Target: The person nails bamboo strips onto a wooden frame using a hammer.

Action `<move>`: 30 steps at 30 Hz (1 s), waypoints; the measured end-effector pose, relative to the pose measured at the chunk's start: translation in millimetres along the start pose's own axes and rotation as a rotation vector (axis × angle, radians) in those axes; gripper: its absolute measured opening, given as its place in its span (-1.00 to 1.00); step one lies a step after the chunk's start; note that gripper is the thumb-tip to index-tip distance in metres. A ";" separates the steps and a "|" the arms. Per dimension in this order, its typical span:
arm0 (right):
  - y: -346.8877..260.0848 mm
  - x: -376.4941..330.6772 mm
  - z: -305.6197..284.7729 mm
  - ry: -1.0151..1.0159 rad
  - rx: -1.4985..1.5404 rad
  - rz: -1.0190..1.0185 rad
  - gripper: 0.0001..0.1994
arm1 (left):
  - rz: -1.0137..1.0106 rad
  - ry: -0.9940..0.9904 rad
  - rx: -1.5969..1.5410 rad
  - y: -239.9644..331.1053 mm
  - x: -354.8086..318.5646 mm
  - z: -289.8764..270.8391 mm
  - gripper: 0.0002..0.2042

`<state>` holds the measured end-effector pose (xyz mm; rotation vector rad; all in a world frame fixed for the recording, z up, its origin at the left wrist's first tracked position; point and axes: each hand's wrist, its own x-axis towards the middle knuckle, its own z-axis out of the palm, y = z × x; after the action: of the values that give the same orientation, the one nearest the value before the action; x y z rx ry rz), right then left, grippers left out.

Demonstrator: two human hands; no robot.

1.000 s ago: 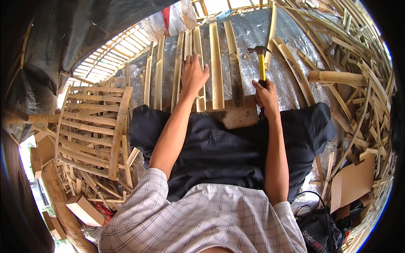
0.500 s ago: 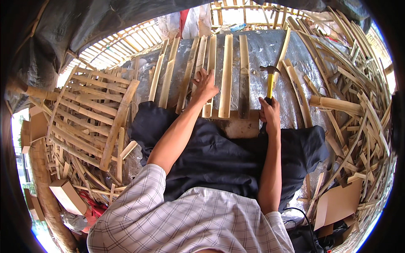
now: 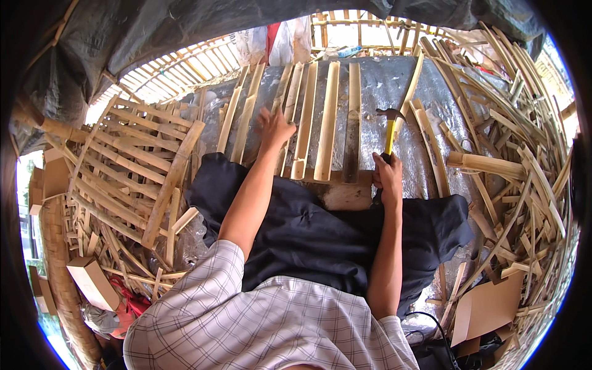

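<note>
Several split bamboo strips (image 3: pixel 327 123) lie side by side in front of me, running away from my lap. Over the left-hand strips hovers my left hand (image 3: pixel 275 131), its fingers spread and a little blurred; nothing shows in it. Whether a fingertip touches the bamboo strip (image 3: pixel 282 86) beneath, I cannot tell. My right hand (image 3: pixel 388 176) is wrapped round the handle of a claw hammer (image 3: pixel 390 128) with a yellow and black grip, held head up to the right of a darker bamboo strip (image 3: pixel 353 123). The near ends of the strips lie by a wooden block (image 3: pixel 348 196).
A slatted bamboo panel (image 3: pixel 139 160) leans at the left. Heaps of bamboo offcuts (image 3: pixel 524 203) and a thick bamboo piece (image 3: pixel 487 163) crowd the right. Dark cloth (image 3: pixel 308 228) covers my lap. Cardboard (image 3: pixel 487 308) lies at lower right, and a cardboard box (image 3: pixel 95 282) at lower left.
My left hand has moved left across the strips, from the middle ones toward the left ones. The hammer stays in my right hand, slightly lower in view as the whole view shifts.
</note>
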<state>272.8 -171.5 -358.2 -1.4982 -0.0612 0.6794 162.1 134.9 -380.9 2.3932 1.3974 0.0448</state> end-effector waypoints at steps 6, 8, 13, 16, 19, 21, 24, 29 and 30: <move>2.0 0.8 1.0 -0.016 0.022 -0.007 -0.74 | -0.053 0.038 -0.221 -40.1 32.9 33.5 -0.50; 2.3 0.2 3.4 -0.021 0.036 -0.001 -0.76 | 0.038 0.048 -0.299 -62.8 51.2 42.4 -0.49; 4.3 2.4 -1.8 -0.020 0.065 0.005 -0.75 | -0.075 0.085 -0.267 -48.4 39.2 40.7 -0.46; 4.3 2.4 1.1 -0.012 0.066 0.037 -0.74 | -0.155 0.138 -0.270 -37.4 24.3 32.2 -0.47; 4.7 2.7 -1.1 -0.012 0.090 0.053 -0.75 | -0.192 0.175 -0.294 -29.4 15.7 26.4 -0.53; 10.8 9.9 -8.2 -0.030 0.073 0.052 -0.77 | -0.187 0.201 -0.303 -24.6 13.2 24.5 -0.55; 10.4 8.1 -7.5 -0.052 0.056 0.028 -0.74 | -0.141 0.098 -0.351 -30.7 11.7 20.3 -0.48; 9.8 11.5 -6.5 -0.027 0.014 0.047 -0.73 | -0.102 -0.170 -0.097 -16.8 1.3 -36.8 -0.24; 9.7 11.7 -5.0 -0.044 0.011 0.053 -0.72 | -0.082 -0.186 -0.037 -18.7 -1.5 -51.7 -0.22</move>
<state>280.9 -171.4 -372.0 -1.4784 -0.0514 0.7540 134.9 157.1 -338.7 2.2442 1.3929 -0.1673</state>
